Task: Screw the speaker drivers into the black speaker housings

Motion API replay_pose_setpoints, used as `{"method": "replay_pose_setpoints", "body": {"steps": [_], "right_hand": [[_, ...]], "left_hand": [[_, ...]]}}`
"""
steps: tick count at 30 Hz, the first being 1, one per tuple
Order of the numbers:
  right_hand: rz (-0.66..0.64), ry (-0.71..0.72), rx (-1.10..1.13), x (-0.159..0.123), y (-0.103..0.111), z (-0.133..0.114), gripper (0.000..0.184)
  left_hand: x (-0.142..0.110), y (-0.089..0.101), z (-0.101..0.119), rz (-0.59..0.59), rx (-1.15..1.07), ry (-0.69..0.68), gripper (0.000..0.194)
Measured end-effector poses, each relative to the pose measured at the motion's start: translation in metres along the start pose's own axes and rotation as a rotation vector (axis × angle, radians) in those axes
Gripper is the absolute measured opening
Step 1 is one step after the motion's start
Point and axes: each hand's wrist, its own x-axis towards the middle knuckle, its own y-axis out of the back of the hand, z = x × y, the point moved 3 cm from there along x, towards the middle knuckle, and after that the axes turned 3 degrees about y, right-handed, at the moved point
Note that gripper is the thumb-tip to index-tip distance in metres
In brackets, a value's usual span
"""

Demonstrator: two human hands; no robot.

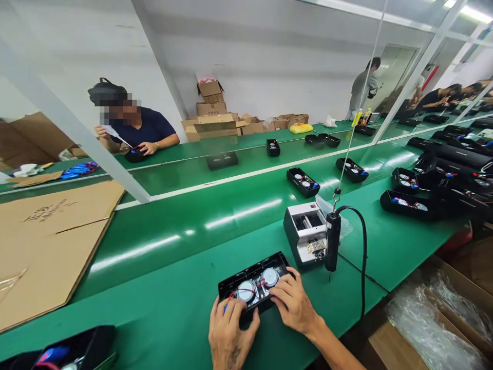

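Observation:
A black speaker housing [252, 280] lies open side up on the green bench in front of me. Inside it are two round silver speaker drivers [270, 277], with red and black wires running around them. My left hand [231, 329] grips the housing's near left corner, fingers curled over the edge and thumb along the near side. A bit of a blue part shows beneath those fingers. Around the right end is my right hand [295, 303], its fingertips reaching inside beside the right driver. The fingers hide part of the wiring.
A screw feeder [306, 234] stands beyond the housing, with an electric screwdriver [333, 241] hanging before it. Cardboard [57, 241] lies at left. More housings [303, 182] sit along the line and pile up at right. A co-worker [142, 126] sits opposite.

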Motion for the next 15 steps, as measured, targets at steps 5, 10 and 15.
{"method": "replay_pose_setpoints", "body": {"steps": [5,10,15], "right_hand": [[0.069,0.037,-0.023,0.029,-0.037,0.005,0.018],[0.104,0.027,-0.054,0.032,-0.048,0.003,0.023],[0.099,-0.029,-0.050,0.033,-0.051,-0.001,0.020]], "left_hand": [[0.017,-0.005,-0.033,0.027,0.018,0.014,0.011],[0.017,-0.011,-0.042,0.083,0.036,-0.001,0.005],[0.012,-0.016,-0.045,0.085,0.098,-0.036,0.013]]}}
